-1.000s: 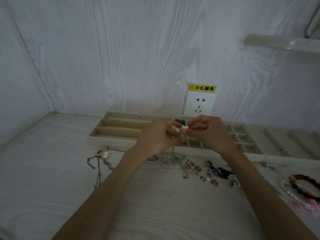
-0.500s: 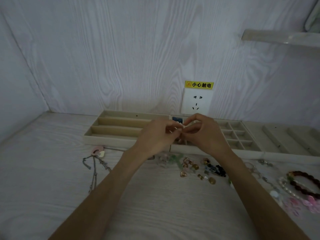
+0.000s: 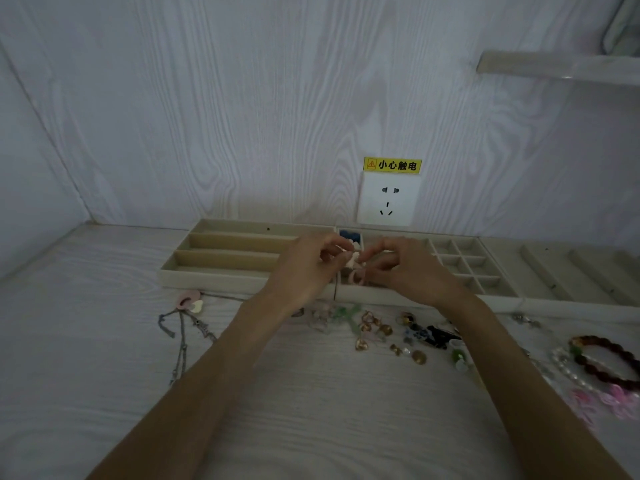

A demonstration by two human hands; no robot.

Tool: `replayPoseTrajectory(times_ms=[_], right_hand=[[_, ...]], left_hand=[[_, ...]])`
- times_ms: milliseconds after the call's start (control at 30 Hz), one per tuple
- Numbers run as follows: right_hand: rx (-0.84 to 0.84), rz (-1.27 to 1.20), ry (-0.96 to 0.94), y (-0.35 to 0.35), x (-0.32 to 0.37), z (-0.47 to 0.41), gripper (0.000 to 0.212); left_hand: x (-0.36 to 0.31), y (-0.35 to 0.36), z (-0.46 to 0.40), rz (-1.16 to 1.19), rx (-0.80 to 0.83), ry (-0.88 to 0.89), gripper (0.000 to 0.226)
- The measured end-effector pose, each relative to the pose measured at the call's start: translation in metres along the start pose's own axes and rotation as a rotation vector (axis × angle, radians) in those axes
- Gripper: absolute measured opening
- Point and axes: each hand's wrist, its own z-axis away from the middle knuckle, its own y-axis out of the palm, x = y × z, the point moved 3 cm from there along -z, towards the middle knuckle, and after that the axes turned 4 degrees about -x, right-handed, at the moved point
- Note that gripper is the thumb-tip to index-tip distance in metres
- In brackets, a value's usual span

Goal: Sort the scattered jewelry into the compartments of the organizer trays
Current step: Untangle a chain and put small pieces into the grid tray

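My left hand and my right hand meet over the seam between two beige organizer trays. Both pinch a small pale pink piece of jewelry, whose ring-shaped part hangs just below the fingertips. The left tray has long slots. The middle tray has small square cells, and one far cell holds a blue piece. Gold earrings and dark pieces lie scattered on the table in front of the trays.
A third tray with long ridges sits at the right. A chain necklace with a pink heart lies at the left. Bead bracelets and pink pieces lie at the right edge. A wall socket is behind the trays.
Both hands have stayed together on the small pink piece and have sunk a little toward the trays; the ring-shaped part now hangs below my fingers.
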Motion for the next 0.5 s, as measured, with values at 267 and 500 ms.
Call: replayPoseTrajectory(times_ms=[267, 500], right_hand=[[-0.152, 0.33, -0.09, 0.0015, 0.0043, 0.001, 0.015], [-0.157, 0.388, -0.081, 0.0051, 0.003, -0.0015, 0.013]], left_hand=[[-0.0039, 0.0016, 0.002, -0.188, 0.012, 0.07, 0.018], [-0.0074, 0.0002, 0.003, -0.277, -0.018, 0.066, 0.017]])
